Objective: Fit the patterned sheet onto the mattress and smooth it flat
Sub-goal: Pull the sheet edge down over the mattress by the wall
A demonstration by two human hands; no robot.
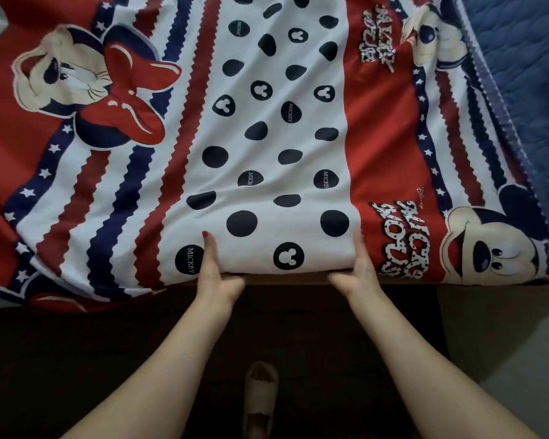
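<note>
The patterned sheet [267,137], red, white and navy with cartoon mice, stripes, stars and black dots, lies spread over the mattress and shows long wrinkles. The blue quilted mattress [526,74] is bare at the far right. My left hand [216,274] grips the sheet's near edge at the white dotted band, index finger lying on top and the other fingers curled under the hem. My right hand [357,270] grips the same edge about a forearm's length to the right, fingers on top and thumb underneath.
A dark bed frame edge [286,278] runs just below the sheet's hem. Below it is dark floor, with my foot in a pale sandal [260,397] between my arms. Lighter floor [504,343] lies to the right. The sheet's left corner hangs down past the edge.
</note>
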